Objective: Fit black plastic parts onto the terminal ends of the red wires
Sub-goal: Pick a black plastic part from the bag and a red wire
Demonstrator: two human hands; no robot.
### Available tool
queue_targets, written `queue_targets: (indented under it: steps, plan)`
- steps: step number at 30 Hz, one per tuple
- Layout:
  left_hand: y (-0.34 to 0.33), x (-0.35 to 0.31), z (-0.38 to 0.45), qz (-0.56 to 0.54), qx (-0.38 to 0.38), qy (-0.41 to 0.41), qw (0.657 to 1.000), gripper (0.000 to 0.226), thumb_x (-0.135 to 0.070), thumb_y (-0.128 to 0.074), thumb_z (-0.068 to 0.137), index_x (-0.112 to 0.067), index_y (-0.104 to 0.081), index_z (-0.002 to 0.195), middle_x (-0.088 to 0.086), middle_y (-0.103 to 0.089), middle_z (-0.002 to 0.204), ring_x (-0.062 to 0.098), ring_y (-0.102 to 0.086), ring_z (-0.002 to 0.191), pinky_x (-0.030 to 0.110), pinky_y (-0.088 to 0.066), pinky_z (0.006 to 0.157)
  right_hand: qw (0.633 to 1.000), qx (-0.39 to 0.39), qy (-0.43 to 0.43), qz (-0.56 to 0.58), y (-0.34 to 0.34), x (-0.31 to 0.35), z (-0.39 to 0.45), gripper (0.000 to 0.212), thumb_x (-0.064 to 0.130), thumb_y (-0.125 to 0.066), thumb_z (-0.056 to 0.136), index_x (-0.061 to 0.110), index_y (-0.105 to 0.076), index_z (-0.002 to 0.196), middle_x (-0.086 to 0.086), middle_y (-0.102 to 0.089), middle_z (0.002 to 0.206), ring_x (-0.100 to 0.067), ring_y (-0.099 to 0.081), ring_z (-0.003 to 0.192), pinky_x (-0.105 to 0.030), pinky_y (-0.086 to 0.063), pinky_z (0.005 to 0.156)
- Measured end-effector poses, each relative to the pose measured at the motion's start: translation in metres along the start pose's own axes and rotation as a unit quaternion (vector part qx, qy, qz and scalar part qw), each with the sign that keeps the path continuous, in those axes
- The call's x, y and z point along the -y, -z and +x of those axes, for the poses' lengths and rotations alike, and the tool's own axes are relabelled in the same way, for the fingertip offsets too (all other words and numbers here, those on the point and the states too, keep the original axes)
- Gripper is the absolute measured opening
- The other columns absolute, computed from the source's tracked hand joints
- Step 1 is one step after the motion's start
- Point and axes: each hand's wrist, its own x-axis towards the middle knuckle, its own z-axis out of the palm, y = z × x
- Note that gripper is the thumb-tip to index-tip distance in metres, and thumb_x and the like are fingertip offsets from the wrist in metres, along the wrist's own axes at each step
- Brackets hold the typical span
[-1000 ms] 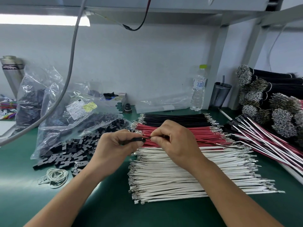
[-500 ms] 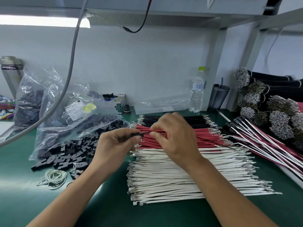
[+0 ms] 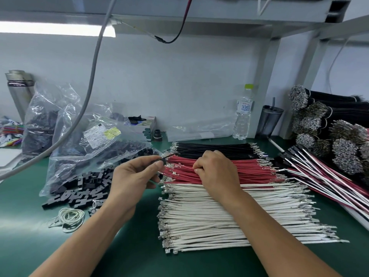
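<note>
The left hand [image 3: 133,176] pinched a small black plastic part [image 3: 163,161] between thumb and fingers, a thin dark wire running up and right from it. The right hand [image 3: 217,172] rested on the red wires [image 3: 249,170], its fingers curled into the bundle. Those lay on the green desk [image 3: 30,226] between black wires [image 3: 215,149] and white wires [image 3: 209,216]. More black parts [image 3: 79,192] were heaped beside a plastic bag [image 3: 89,152].
</note>
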Motion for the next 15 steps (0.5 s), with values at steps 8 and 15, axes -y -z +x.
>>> queue_targets:
  steps: [8,15]
  plan:
    - [0.007,0.001,0.005,-0.060,0.001,0.014,0.998,0.024,-0.025,-0.081,0.072,-0.018,-0.084,0.094,0.013,-0.079,0.090,0.013,-0.065,0.060,0.023,-0.055,0.051,0.999,0.018,0.009,0.040,0.009,-0.004,0.002,0.034,0.009,-0.056,0.099,0.031,-0.071,0.120,0.013,-0.061,0.101,-0.007,-0.059,0.086,-0.025,-0.042,0.064]
    - [0.005,0.002,0.003,-0.060,0.014,0.016,0.998,0.027,-0.027,-0.081,0.071,-0.017,-0.083,0.096,0.013,-0.078,0.089,0.015,-0.064,0.061,0.024,-0.055,0.053,1.000,0.012,0.016,0.008,0.002,0.004,0.000,0.029,0.010,-0.058,0.099,0.025,-0.074,0.117,0.011,-0.062,0.100,-0.010,-0.060,0.094,-0.026,-0.050,0.070]
